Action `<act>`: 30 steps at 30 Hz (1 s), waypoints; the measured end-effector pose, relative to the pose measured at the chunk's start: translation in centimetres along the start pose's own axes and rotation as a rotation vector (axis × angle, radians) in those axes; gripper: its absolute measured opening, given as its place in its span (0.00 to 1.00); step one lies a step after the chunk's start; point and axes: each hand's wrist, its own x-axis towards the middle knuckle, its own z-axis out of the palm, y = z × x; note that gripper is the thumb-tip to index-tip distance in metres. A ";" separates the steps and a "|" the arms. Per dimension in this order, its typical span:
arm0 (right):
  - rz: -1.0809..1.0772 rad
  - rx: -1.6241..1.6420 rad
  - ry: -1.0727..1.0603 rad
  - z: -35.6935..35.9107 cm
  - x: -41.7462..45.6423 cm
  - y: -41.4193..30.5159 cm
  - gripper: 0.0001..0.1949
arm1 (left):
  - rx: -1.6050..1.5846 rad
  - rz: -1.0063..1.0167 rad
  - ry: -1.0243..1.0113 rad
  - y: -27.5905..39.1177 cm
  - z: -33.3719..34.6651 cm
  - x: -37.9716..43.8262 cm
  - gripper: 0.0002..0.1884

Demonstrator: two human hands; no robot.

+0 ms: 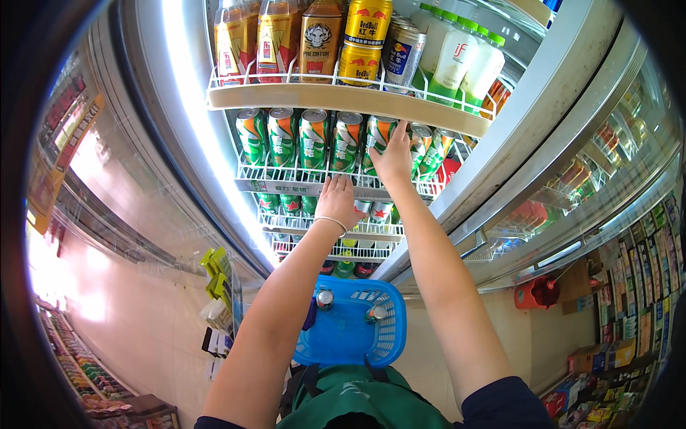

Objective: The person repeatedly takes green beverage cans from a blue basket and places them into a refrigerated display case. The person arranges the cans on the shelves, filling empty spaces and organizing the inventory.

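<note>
My right hand (395,158) is at a green, white and orange drink can (379,137) on the middle shelf. Its thumb lies across the can's front left, and its fingers reach along the right side near the top. Similar cans (313,139) stand upright in a row to the left, and more cans (437,153) lean at the right. My left hand (337,201), with a bracelet at the wrist, holds nothing. Its outstretched fingers touch or hover at the shelf's front rail (284,186); contact is unclear. Below my arms, a blue plastic basket (394,343) contains two cans (325,299) and a purple item (310,313).
Bottles and cans (367,40) fill the shelf above, behind a wire guard. A bright light strip (201,118) runs down the cooler's left side; a metal door frame (514,145) bounds the right. A red bucket (530,294) stands on the floor at right.
</note>
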 end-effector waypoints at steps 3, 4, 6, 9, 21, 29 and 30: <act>-0.225 -0.117 0.119 -0.8 -0.1 -0.8 0.50 | -0.009 0.011 0.018 -0.2 0.2 -0.1 0.50; -0.251 -0.168 0.065 -1.7 0.1 -1.4 0.48 | -0.008 0.016 0.020 -0.3 0.1 -0.2 0.50; -0.261 -0.214 -0.043 -1.8 0.8 -1.6 0.43 | -0.005 -0.001 0.009 -0.2 -0.1 -0.2 0.50; -0.176 -0.228 -0.120 -1.8 1.5 -0.9 0.42 | -0.016 0.006 0.020 -0.1 0.2 -0.2 0.50; -0.243 -0.270 -0.115 -1.2 -1.5 1.7 0.43 | 0.006 0.017 0.012 0.0 0.1 -0.2 0.51; -0.458 0.107 -0.005 -3.9 -16.2 6.6 0.32 | -0.211 0.233 0.380 0.6 3.2 -6.3 0.42; -0.398 0.089 -0.053 -4.2 -19.4 8.1 0.31 | -0.288 0.252 0.401 1.6 4.2 -8.4 0.40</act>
